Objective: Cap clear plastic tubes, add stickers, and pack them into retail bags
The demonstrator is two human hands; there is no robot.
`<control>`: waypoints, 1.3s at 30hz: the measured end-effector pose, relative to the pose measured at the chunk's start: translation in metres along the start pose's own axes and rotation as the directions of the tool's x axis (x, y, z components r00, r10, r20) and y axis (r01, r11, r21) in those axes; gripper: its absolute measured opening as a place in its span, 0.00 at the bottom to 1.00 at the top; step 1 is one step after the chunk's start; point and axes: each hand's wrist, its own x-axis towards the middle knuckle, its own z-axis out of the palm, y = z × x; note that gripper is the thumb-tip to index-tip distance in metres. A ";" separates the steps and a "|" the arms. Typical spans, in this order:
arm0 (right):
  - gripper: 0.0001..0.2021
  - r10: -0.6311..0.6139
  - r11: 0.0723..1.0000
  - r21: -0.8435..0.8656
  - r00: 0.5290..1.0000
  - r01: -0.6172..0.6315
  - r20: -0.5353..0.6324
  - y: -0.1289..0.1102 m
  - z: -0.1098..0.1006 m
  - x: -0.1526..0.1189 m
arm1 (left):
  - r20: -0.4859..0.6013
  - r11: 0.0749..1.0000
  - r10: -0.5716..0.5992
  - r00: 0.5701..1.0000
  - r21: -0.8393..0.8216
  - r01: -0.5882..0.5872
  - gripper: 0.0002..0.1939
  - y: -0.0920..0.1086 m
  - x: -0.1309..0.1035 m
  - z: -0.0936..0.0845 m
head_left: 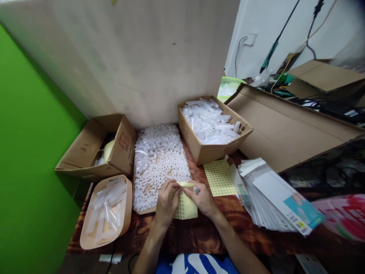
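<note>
A pale yellow sticker sheet (187, 207) with rows of small dark marks is bent between my two hands, just above the table's near side. My left hand (167, 198) is closed on its left part, fingertips pinched at the upper edge. On the other side, my right hand (204, 199) pinches the sheet's upper right and also has a small translucent plastic tube (196, 190) in its fingers. Right beyond the hands lies a shallow cardboard tray (136, 207) covered with many small white plastic pieces (159, 163). Another yellow sticker sheet (219, 177) lies flat to the right.
A cardboard box (203, 152) full of translucent tubes stands behind right. To the left are an open cardboard box (115, 167) and a beige plastic basin (128, 213) with clear tubes. Stacked flat packages (273, 201) lie at right, below a large cardboard flap (288, 129).
</note>
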 end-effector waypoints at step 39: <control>0.11 -0.318 0.845 -0.416 0.941 0.337 0.117 0.007 0.001 -0.009 | 0.323 0.954 -0.136 0.937 -0.211 0.211 0.07 0.009 0.017 0.003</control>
